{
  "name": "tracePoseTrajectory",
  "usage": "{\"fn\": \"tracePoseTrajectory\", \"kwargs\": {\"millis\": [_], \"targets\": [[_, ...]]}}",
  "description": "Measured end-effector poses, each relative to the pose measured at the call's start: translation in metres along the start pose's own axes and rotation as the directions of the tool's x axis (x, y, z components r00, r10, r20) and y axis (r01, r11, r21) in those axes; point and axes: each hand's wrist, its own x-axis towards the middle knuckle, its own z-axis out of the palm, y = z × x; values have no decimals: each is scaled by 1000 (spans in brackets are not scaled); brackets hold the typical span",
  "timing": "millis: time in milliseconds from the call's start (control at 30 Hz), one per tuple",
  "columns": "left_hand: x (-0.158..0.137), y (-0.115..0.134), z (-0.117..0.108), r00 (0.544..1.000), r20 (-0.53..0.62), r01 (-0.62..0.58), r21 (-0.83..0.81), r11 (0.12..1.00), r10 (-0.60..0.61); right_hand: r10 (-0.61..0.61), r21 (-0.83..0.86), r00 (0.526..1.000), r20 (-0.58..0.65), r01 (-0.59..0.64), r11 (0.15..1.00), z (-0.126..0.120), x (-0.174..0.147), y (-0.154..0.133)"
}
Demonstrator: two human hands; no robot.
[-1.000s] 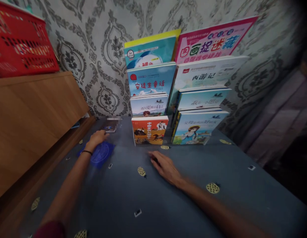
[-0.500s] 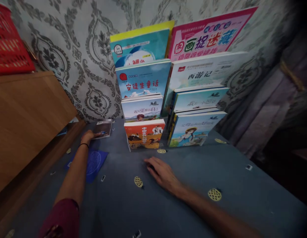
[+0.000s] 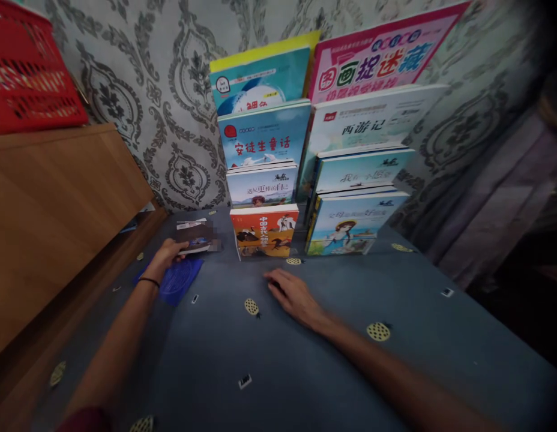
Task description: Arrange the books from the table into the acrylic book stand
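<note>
Near the back-left corner of the desk (image 3: 305, 378), the left hand (image 3: 168, 253) apparently pinches the dark book (image 3: 196, 236) by one edge; so shallow a hold could let it slip. The right hand (image 3: 295, 295) lies loose, empty.

The left forearm (image 3: 111, 348) slants forward from the lower left to a nearly straight wrist, and the left hand (image 3: 167, 255) reaches out back uppermost, fingertips pointing ahead and inward. The right forearm (image 3: 386, 366) comes in from the lower right; the right hand (image 3: 295, 295) is held low, palm downward, its fingers loosely curled.
</note>
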Motion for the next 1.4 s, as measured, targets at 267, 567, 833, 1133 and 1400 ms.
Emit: {"fn": "tracePoseTrajectory", "kwargs": {"millis": [267,567,833,1133,1400], "targets": [[-149,-55,21,983,185,41,-174,984,-9,-26,-30,1000,-1,26,999,0,-3,-8],[-235,-80,50,908,418,-106,166,980,27,-229,50,973,1,229,972,0,-12,-48],[-206,-79,78,771,206,-587,599,545,603,-347,16,858,380,369,929,19,-18,-86],[-195,-104,90,711,260,-654,587,478,653,-106,-142,927,361,166,976,31,13,-74],[-191,-87,92,709,333,-639,675,368,621,245,-299,939,240,-168,939,30,9,-82]]}}
